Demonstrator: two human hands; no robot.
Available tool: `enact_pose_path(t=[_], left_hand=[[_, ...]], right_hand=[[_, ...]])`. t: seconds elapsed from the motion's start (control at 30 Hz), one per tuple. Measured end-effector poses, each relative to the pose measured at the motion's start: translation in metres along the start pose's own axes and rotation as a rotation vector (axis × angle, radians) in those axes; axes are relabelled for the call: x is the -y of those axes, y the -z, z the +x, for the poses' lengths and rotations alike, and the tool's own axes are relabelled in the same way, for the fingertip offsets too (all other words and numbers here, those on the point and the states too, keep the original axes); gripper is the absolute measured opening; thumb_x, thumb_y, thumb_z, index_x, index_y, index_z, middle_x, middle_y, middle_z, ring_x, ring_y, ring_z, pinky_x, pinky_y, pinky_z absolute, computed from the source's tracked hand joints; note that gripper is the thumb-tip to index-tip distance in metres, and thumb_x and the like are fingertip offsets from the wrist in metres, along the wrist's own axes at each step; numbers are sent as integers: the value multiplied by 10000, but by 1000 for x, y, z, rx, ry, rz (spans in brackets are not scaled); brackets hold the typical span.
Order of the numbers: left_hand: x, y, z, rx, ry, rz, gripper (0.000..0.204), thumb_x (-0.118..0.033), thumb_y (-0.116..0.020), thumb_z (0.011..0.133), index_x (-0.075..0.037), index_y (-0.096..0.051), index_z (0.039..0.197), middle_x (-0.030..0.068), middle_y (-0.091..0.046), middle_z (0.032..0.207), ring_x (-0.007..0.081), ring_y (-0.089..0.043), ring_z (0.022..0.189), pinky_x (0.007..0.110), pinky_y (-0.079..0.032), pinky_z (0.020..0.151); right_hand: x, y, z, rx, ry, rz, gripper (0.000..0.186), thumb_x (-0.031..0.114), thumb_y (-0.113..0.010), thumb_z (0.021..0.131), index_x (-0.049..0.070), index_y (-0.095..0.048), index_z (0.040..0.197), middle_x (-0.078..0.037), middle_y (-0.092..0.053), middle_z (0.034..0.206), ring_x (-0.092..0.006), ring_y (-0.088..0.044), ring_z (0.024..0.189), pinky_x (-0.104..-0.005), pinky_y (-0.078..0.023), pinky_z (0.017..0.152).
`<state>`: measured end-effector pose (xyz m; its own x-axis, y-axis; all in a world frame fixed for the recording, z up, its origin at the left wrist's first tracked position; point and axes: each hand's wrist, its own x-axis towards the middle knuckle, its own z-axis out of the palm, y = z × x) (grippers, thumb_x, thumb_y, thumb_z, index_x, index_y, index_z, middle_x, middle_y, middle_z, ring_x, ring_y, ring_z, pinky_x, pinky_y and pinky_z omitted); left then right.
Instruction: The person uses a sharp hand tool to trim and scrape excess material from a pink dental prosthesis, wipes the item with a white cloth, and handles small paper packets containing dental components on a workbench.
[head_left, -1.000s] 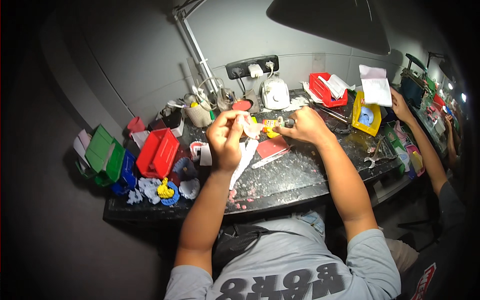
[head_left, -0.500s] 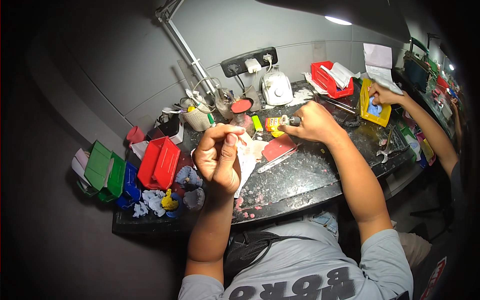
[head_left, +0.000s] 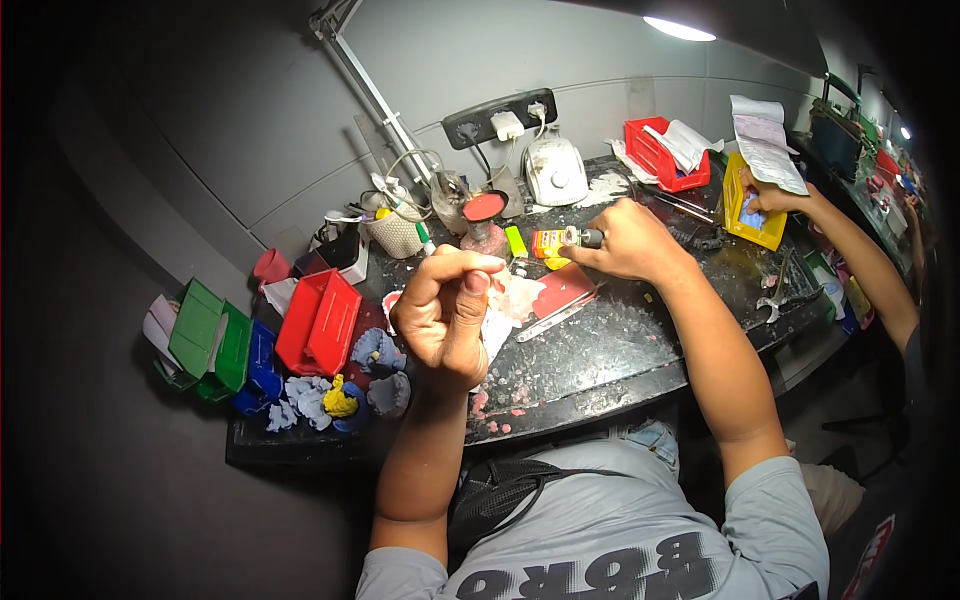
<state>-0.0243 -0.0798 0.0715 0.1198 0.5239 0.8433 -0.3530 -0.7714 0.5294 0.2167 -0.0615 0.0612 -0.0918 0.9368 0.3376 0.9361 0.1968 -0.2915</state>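
Observation:
My left hand (head_left: pixel 445 315) is raised over the front of the bench, thumb and forefinger pinched together. What sits between those fingertips, if anything, is too small to make out. My right hand (head_left: pixel 632 243) is closed around a small tool with a grey, metallic end (head_left: pixel 584 238) pointing left. Just beyond that end lies a yellow and red labelled item (head_left: pixel 549 243). Below and between the hands are a red wax-like sheet (head_left: pixel 562 288), a thin metal blade-like tool (head_left: pixel 556 318) and pale pink pieces (head_left: pixel 515 298). A small dish of red material (head_left: pixel 484 207) stands behind my left hand.
At left stand red (head_left: pixel 318 325), green (head_left: pixel 210 340) and blue bins (head_left: pixel 262 372), beside crumpled blue-grey moulded pieces (head_left: pixel 380 352). A white device (head_left: pixel 555 172) is at the back. Another person's hand (head_left: pixel 772 198) reaches into a yellow bin (head_left: pixel 752 232). A wrench (head_left: pixel 772 300) lies at right.
My left hand has shifted slightly right, still pinched. My right hand is almost unmoved. The papers by the other person's hand have tipped and now hang lower over the yellow bin.

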Motion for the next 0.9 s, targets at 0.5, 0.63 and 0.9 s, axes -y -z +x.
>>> enact_pose_path(t=[0.5,0.63,0.9], left_hand=[[1,-1,2,1,73,6,114,-47,-540,933,52,-597,942,78,-603,837,109,-545,724,235,-421,693],[1,-1,2,-7,91,-7,117,-47,-535,938,51,-596,948,78,-610,847,106,-551,733,231,-423,699],[5,-1,3,-6,150,-67,107,-45,-534,944,43,-588,973,73,-619,867,98,-550,740,236,-430,705]], right_hand=[[-2,-2,0,0,1,28,465,429,-714,742,-35,-696,716,-238,-598,588,-378,-630,608,-428,-529,647],[-2,-1,1,4,-14,16,463,427,-717,747,-34,-694,714,-240,-598,594,-382,-630,612,-429,-527,646],[-2,-1,0,12,-8,29,444,421,-706,766,-21,-700,731,-231,-611,612,-383,-633,627,-429,-528,656]])
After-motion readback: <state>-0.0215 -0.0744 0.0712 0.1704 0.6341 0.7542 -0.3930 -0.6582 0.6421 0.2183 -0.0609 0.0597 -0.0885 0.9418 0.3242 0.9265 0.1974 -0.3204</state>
